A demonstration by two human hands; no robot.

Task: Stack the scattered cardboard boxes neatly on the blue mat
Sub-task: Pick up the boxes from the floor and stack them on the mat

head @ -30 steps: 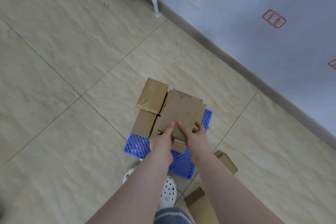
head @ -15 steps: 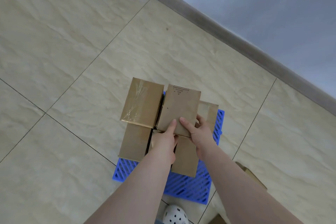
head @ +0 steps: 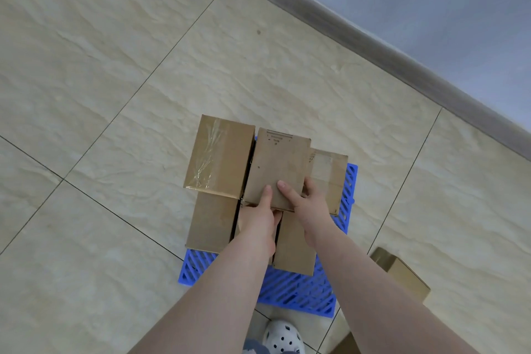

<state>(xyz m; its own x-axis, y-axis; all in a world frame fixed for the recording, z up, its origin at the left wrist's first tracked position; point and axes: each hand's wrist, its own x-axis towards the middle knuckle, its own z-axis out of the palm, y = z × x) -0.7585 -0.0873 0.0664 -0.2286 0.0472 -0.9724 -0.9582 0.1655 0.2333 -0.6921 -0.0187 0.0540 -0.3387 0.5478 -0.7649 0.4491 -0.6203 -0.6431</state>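
A blue slatted mat point(head: 298, 290) lies on the tiled floor with several cardboard boxes on it. A taped box point(head: 219, 155) sits on top at the back left, over a lower box point(head: 211, 223). Both my hands hold a plain box point(head: 277, 164) above the middle of the pile: my left hand point(head: 257, 220) grips its near edge with the thumb on top, and my right hand point(head: 309, 204) grips its near right corner. Another box point(head: 330, 172) lies to the right, and a lower one point(head: 294, 244) sits under my wrists.
A loose cardboard box point(head: 402, 273) lies on the floor right of the mat, and another box's corner point(head: 346, 345) shows at the bottom edge. My white clog point(head: 283, 338) stands just before the mat. A grey skirting board point(head: 373, 37) and wall run diagonally behind.
The view has moved closer and tilted down over the pile. The held box has come to lie squarer beside the taped box, with both hands still on it.
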